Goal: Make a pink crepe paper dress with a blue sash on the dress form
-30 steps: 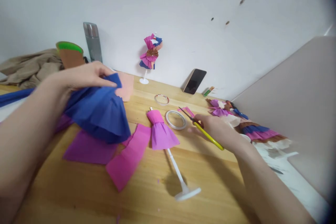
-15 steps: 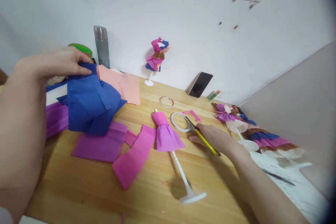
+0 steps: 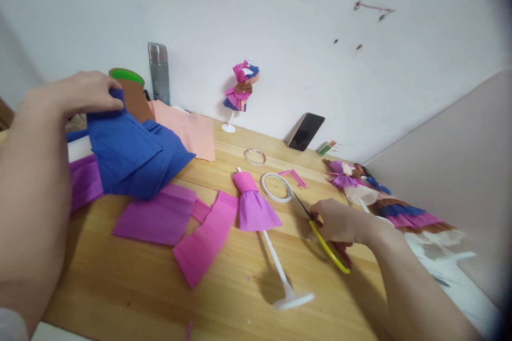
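Observation:
My left hand (image 3: 80, 93) pinches the upper edge of a folded blue crepe paper (image 3: 132, 154) that drapes down onto the wooden table (image 3: 240, 277). My right hand (image 3: 340, 224) grips yellow-handled scissors (image 3: 324, 237), fingers in the loops, with the blades pointing up-left toward a white tape ring (image 3: 277, 186). Between the hands a small mannequin in a pink and purple paper dress (image 3: 254, 208) lies tilted on its white stand (image 3: 294, 298). Purple (image 3: 156, 218) and pink (image 3: 206, 245) paper pieces lie flat beside it.
A peach paper sheet (image 3: 192, 130), a steel flask (image 3: 160, 72), a green-rimmed brown roll (image 3: 130, 90) and a dressed mannequin (image 3: 240, 90) stand by the wall. A phone (image 3: 306, 130) leans there. A second tape ring (image 3: 255, 156) lies nearby. More paper-dressed dolls (image 3: 384, 202) lie at right.
My left hand has drawn the blue paper back to the left and down toward the table. My right hand has pulled the scissors toward me and taken a grip through their handles.

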Tool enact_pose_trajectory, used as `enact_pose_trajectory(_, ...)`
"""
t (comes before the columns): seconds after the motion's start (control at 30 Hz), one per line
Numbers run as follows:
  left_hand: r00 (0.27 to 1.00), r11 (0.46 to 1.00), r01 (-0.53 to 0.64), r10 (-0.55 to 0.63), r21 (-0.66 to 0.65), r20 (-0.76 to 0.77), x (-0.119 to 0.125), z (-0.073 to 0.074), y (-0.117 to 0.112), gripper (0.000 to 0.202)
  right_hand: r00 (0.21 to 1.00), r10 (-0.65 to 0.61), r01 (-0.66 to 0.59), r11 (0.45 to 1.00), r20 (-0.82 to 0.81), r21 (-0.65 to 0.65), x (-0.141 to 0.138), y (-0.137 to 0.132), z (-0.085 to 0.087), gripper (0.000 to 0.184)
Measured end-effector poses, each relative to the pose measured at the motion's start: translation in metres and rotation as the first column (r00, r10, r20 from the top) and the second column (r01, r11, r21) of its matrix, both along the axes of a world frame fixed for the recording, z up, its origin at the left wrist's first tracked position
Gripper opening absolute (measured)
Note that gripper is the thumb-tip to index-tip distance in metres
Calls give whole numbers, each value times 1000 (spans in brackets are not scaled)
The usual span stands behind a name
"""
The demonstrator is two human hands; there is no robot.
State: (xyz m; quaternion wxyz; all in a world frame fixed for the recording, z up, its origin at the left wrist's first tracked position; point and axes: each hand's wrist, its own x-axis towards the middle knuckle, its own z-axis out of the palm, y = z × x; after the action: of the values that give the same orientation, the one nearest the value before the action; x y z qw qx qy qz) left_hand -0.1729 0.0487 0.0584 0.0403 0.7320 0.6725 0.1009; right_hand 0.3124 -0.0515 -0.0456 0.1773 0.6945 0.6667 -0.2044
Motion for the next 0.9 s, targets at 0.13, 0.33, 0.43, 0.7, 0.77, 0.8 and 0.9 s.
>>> enact_pose_trajectory(0.13, 992, 999, -39, 40, 15, -121, -8, 0, 0, 38, 994, 102, -104, 993, 44, 51, -5, -5, 6, 15)
enact_pose_trajectory(0.33, 979, 989, -46, 17, 141, 202, -5, -3, -4, 29, 923, 349, -277, 895, -161, 349, -59, -1, 42, 21)
enact_pose_trajectory(0.43, 947, 984, 36, -90, 174, 308, -5, -6, -2, 29, 737, 455, -214, 858, -499, 466, -114, 22, 55, 22)
enact_pose_trajectory(0.7, 847, 982, 109, -173, 154, 502, 0, -4, -8, 36, 446, 610, -176, 777, -655, 604, -268, 120, 34, 49)
enact_pose_trajectory(0.77, 815, 986, 94, -154, 136, 558, -1, -4, -10, 39, 491, 596, -151, 776, -635, 612, -284, 128, 33, 21)
enact_pose_trajectory(0.8, 801, 988, 99, -152, 123, 579, -2, -4, -10, 39, 482, 595, -145, 778, -643, 611, -287, 128, 34, 19)
enact_pose_trajectory(0.9, 790, 989, 119, -147, 86, 595, -6, -4, -12, 36, 443, 556, -121, 814, -703, 568, -277, 126, 38, 21)
